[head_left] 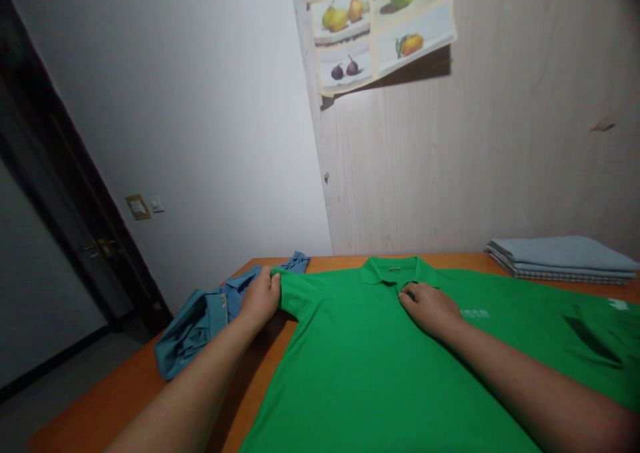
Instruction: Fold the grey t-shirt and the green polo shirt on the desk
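A green polo shirt (360, 359) lies spread face up on an orange wooden table (125, 386), collar toward the wall. My left hand (260, 298) is closed on the end of the shirt's left sleeve, pinching the fabric at the table's far left. My right hand (430, 307) rests on the shirt's front just below the collar (393, 269), fingers curled and pressed on the placket.
A crumpled blue shirt (200, 319) lies left of the green one near the table's edge. A stack of folded grey-blue cloths (560, 258) sits at the back right. A wooden panel wall with a fruit picture (380, 29) stands behind; a dark door (60, 226) is at left.
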Demonstrator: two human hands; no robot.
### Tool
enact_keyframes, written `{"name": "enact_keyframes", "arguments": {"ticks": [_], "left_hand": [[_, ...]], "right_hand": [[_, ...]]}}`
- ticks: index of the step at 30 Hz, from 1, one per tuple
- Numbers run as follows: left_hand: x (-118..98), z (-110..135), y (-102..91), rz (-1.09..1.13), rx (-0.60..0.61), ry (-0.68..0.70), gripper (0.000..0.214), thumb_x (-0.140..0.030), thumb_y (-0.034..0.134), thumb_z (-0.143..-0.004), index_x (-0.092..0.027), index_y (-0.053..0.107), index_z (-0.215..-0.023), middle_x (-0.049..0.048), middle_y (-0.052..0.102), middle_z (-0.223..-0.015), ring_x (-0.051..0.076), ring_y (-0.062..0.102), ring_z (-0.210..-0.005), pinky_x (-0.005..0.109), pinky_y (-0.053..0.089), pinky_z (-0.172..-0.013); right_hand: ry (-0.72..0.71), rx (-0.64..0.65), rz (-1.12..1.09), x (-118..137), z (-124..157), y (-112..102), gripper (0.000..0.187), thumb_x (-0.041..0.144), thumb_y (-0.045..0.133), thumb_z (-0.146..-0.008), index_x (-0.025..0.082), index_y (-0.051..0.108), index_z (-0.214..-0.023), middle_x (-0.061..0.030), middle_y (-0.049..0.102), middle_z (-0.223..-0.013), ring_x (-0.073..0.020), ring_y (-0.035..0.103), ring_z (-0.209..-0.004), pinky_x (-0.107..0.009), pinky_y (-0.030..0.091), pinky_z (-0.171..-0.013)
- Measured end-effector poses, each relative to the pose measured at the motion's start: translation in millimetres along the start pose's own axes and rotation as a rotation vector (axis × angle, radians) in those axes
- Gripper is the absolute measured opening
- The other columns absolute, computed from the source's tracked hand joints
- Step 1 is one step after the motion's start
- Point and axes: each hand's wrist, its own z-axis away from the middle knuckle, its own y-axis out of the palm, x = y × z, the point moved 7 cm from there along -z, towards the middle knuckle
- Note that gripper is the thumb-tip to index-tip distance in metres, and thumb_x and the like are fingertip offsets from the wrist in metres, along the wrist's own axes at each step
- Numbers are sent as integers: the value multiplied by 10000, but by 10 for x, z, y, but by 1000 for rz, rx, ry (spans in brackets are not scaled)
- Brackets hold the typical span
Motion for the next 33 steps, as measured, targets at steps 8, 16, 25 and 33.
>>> {"name": "enact_keyframes", "arguments": {"ticks": [8,16,25,33], "left_hand": [[-51,78,33,-372,166,5,265,-135,477,-868,-153,606,-1099,186,727,-968,341,701,-908,436,503,-769],[-682,115,374,-352,217,274,354,-365,401,-963,-221,639,-1183,144,625,-1313,317,529,-1265,480,370,-1047],[-824,-165,775,-321,415,157,388,-424,582,-860,-153,729,-1095,244,676,-1224,413,631,-1145,521,487,-916],[-2175,-45,1124,-38,485,489,234,-245,584,-854,-209,755,-1011,101,770,-1025,216,712,-908,254,504,-755]], "right_hand": [[-6,-6,3,4,-10,-1,383,431,404,-950,235,723,-1029,-92,706,-1041,-256,642,-927,-313,352,-653],[6,-21,-9,5,-9,-2,366,440,418,-945,249,723,-1014,-84,707,-1049,-258,643,-922,-314,356,-655],[33,-33,-5,18,-9,-19,366,428,430,-939,248,737,-1026,-92,713,-1040,-261,646,-926,-319,370,-665],[56,-72,-36,18,-13,-38,310,405,478,-913,250,733,-998,-86,724,-1030,-255,650,-910,-318,392,-686]]}}
